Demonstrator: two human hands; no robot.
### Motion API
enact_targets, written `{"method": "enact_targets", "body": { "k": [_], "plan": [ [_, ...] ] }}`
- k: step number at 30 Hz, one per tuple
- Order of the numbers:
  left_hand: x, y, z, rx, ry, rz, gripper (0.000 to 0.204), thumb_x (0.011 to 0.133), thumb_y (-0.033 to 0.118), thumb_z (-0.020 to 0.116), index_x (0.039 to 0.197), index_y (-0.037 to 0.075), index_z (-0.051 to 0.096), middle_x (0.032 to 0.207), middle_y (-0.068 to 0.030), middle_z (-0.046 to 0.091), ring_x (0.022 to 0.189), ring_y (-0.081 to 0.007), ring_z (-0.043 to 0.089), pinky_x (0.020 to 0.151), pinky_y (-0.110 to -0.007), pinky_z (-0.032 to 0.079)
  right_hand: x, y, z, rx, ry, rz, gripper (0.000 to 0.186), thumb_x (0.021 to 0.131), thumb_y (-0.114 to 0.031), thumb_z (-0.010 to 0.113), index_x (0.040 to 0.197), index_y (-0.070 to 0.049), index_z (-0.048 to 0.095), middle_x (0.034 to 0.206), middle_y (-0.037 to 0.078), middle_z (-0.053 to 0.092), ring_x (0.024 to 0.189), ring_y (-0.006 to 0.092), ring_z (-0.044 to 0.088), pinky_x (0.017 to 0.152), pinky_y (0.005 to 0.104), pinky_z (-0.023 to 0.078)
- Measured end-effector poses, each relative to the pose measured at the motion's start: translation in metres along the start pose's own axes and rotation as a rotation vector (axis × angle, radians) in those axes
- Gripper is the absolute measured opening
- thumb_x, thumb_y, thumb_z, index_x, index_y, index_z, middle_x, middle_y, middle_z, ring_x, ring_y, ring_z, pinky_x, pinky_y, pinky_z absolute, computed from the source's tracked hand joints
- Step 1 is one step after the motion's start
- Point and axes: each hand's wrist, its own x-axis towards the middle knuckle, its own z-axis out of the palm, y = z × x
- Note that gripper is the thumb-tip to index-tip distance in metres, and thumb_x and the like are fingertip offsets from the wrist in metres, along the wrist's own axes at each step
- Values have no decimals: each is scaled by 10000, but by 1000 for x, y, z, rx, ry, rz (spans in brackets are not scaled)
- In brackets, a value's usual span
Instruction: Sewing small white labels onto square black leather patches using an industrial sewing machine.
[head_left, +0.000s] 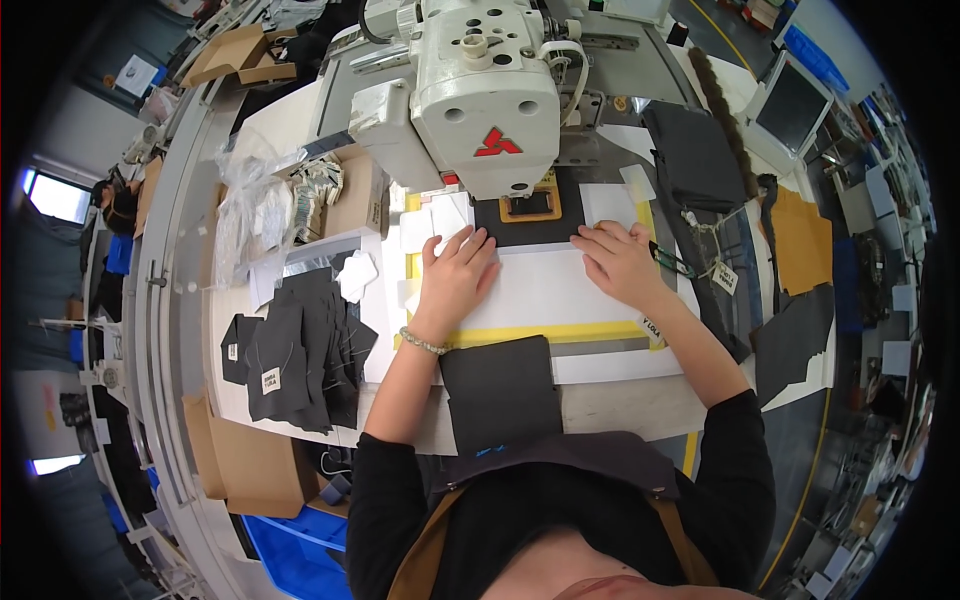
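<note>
A dark grey fabric piece (545, 218) lies under the head of a white sewing machine (485, 110), inside an orange-brown clamp frame (531, 205). My left hand (458, 275) rests palm down with fingers stretched out, its fingertips at the fabric's left edge. At the right edge is my right hand (622, 262), its index finger extended and the other fingers bent. Dark thread snips (672, 260) stick out from its outer side and seem held in those bent fingers; the grip is partly hidden. Beneath both hands lies a white template sheet (545, 290) edged with yellow tape.
Dark cut pieces with labels (305, 350) are heaped at left, near a cardboard box (355, 195) of labels and a clear plastic bag (250, 220). A dark fabric stack (503, 393) sits at the front edge. Folded dark fabric (697, 155) and a monitor (790, 110) stand right.
</note>
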Motion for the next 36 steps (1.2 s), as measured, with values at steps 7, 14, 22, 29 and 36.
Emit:
{"method": "enact_targets", "body": {
  "k": [7,14,22,29,36],
  "plan": [
    [2,0,1,-28,31,-6,275,829,192,696,1087,94,691,1178,-30,669,1159,-190,579,1013,-454,310,1,1,1,-16,39,-6,300,759,-117,692,1059,-129,684,1093,-15,666,1014,149,574,835,370,322],
    [2,0,-2,-76,6,-13,270,830,192,691,1077,85,686,1183,-38,654,1145,-195,570,1016,-457,324,0,-1,1,2,29,8,290,762,-118,693,1052,-133,683,1093,-16,663,1017,155,571,844,372,323],
    [8,-1,-7,-109,-7,-39,261,828,186,684,1072,92,691,1150,-53,639,1115,-201,562,991,-445,333,1,3,4,13,19,-3,288,768,-105,687,1055,-131,678,1093,-3,658,1027,163,565,874,383,322],
    [38,-32,5,-59,39,-58,274,864,226,663,1121,134,685,1101,-63,532,1058,-248,481,898,-416,338,2,2,2,14,0,9,276,776,-101,683,1050,-129,676,1103,-3,654,1030,168,566,888,394,319],
    [62,-53,31,148,-23,45,259,919,297,616,913,60,721,1003,-113,589,1021,-274,515,877,-401,369,2,-3,-2,23,-22,21,267,786,-105,678,1052,-119,677,1110,6,653,1037,177,562,904,409,312]
  ]
}}
